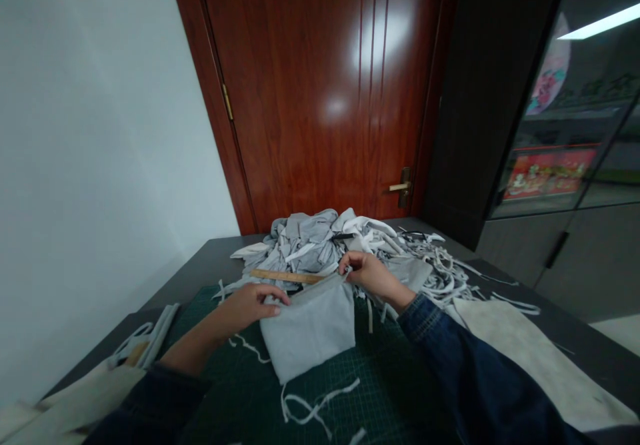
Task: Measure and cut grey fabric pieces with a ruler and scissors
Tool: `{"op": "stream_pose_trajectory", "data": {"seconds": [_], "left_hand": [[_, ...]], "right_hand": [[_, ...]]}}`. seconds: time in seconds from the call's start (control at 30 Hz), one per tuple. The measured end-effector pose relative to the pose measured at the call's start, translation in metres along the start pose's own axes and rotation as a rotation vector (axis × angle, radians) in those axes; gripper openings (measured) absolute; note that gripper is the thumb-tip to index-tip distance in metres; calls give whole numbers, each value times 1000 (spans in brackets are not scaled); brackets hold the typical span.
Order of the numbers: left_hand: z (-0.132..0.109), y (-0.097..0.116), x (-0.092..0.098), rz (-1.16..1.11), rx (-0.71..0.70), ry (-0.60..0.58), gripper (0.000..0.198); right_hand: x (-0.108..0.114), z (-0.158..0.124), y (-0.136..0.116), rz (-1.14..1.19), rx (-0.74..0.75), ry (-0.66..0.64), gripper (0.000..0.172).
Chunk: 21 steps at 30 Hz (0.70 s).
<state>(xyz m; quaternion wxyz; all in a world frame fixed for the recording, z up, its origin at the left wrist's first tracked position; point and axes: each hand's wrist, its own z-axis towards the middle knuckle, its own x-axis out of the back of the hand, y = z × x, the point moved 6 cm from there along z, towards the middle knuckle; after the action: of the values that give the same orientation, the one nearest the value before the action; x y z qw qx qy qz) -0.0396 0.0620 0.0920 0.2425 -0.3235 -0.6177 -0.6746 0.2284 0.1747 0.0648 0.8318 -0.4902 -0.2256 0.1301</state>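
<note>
A light grey piece of fabric point(311, 331) hangs over the green cutting mat point(395, 385), its upper edge raised. My right hand point(367, 275) pinches its top right corner between thumb and fingers. At the top left corner, my left hand point(255, 308) has thumb and fingers closed on the edge. Just behind the fabric's upper edge lies a wooden ruler point(285, 275). A thin white strip point(320, 408) curls on the mat below the fabric.
Grey and white scraps point(310, 235) are heaped at the table's back, with tangled strips point(445, 268) to the right. Cream fabric point(530, 358) lies at the right edge, more cream cloth point(90, 395) at the left. Behind stands a brown door point(310, 98).
</note>
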Motion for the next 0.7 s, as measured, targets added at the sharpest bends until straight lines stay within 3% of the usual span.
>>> {"op": "stream_pose_trajectory", "data": {"seconds": [0.17,0.33,0.43,0.53,0.63,0.7], "left_hand": [[10,7,19,105,28,294,36],[-3,30,31,204,-12,353,36],[-19,49,41,262,-120,390,34],[-22,61,41,305,-221,329,34],[-8,54,31,300,-177,166,36],[0,48,34,278,-145,210,36]], "right_hand": [[12,2,-5,-81,-30,84,18],[25,-5,-15,-98,-61,103,16],[33,-12,-31,-97,-47,80,21],[30,-12,-40,-124,-34,57,17],[15,-7,-32,-174,-79,6,22],[10,-4,-25,-187,-104,25,19]]}}
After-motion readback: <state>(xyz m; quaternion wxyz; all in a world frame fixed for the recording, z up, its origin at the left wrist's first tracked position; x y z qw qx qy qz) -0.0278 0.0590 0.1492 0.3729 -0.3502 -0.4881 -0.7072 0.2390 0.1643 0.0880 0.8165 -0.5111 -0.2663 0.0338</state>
